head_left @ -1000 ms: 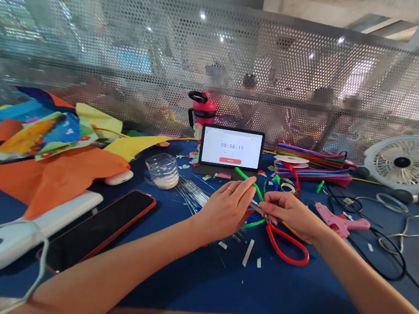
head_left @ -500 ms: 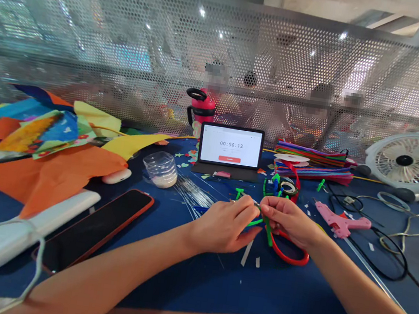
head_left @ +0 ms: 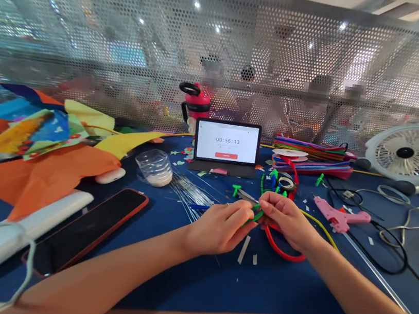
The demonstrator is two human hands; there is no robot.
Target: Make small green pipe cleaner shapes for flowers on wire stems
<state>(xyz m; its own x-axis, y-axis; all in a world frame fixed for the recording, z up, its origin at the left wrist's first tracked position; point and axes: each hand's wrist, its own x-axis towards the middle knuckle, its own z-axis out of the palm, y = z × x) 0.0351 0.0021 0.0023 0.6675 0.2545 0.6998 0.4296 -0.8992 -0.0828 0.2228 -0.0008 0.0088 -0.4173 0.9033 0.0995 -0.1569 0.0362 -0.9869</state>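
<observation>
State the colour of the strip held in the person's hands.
The strip is green, seen best in the head view.

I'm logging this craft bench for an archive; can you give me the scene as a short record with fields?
Left hand: pinching a green strip
Right hand: fingers on the same strip
Under right hand: scissors, red handle partly covered
Right of hands: pink glue gun
Left of hands: dark-screened phone, clear cup
Behind hands: tablet, timer reading 00:56:13
Behind tablet, to its left: red bottle
Far right: white fan
Surface: blue table
</observation>
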